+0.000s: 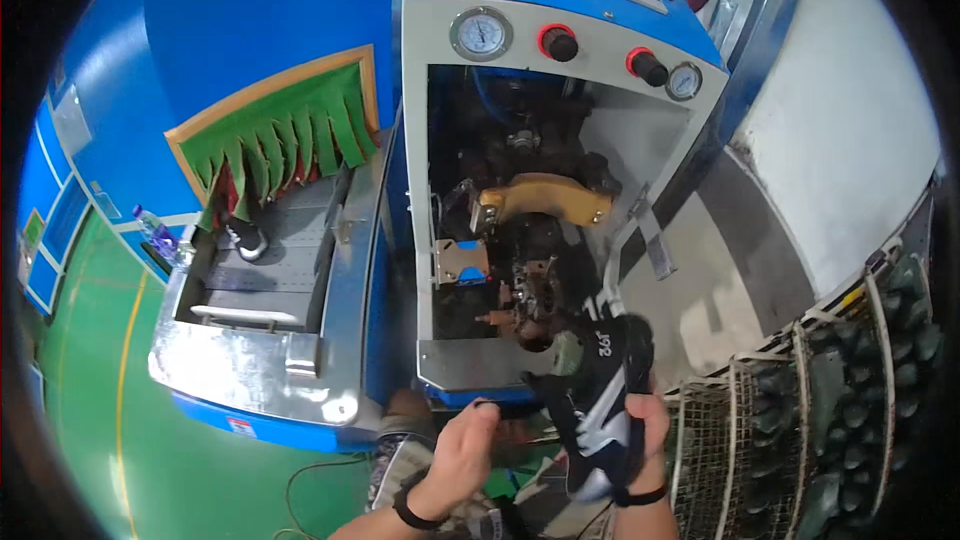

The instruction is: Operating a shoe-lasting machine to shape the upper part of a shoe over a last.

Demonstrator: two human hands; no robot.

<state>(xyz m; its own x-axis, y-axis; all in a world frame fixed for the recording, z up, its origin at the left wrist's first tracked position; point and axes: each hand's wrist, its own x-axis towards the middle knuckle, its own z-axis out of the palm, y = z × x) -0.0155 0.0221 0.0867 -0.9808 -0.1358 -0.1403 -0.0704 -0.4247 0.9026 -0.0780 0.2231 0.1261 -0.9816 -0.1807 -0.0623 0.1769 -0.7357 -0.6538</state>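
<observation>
My right hand (650, 445) grips a black shoe upper (610, 380) with white stripes, its fingers mostly behind it. A pale green shoe last (567, 352) shows at the upper's opening. The upper is tilted in front of the machine's lower edge. To its left, my left hand (468, 445) is apart from it with curled fingers. A small dark bit shows at its fingertips, too small to name. Ahead stands a blue and white machine (440, 240) with an open front, a yellow-brown curved pad (550, 198) and metal clamps (530, 290) inside.
At the left, a conveyor (265, 280) carries a dark shoe (248, 240) out from under green curtain strips (290, 135). A wire rack (740, 410) with several dark lasts stands at the right. A cable (290, 490) lies on the green floor.
</observation>
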